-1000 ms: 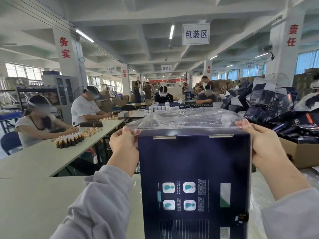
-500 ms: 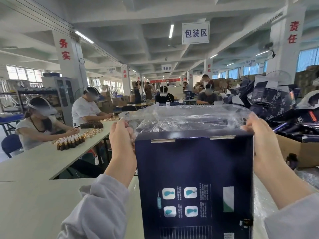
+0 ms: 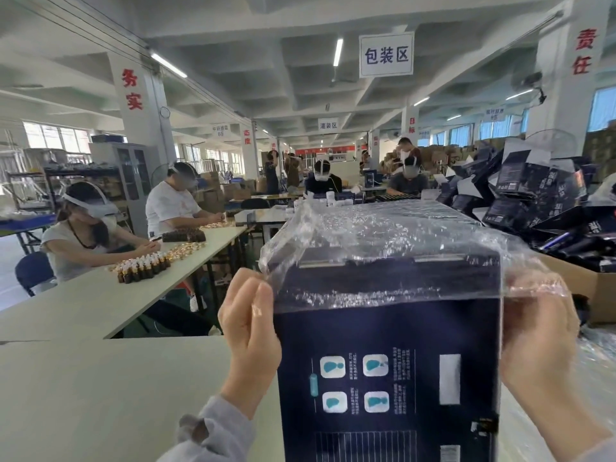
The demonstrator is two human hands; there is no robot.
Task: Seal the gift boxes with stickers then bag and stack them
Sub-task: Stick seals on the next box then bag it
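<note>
Dark gift box [image 3: 386,361] is standing upright at lower centre, blocking the desk [image 3: 100,395] behind it; its base is lying out of frame. Heap of dark boxes [image 3: 533,195] is piling over a cardboard carton [image 3: 596,288] at right. Small bottles [image 3: 143,265] are standing clustered on the neighbouring desk [image 3: 83,301] before seated workers [image 3: 86,235]. Clear plastic bag [image 3: 383,248] is covering the gift box's top and upper sides. Left hand [image 3: 250,328] is pinching the bag's left edge in its fingers; right hand [image 3: 540,331] is gripping the right edge, its fingers curling under the film.
</note>
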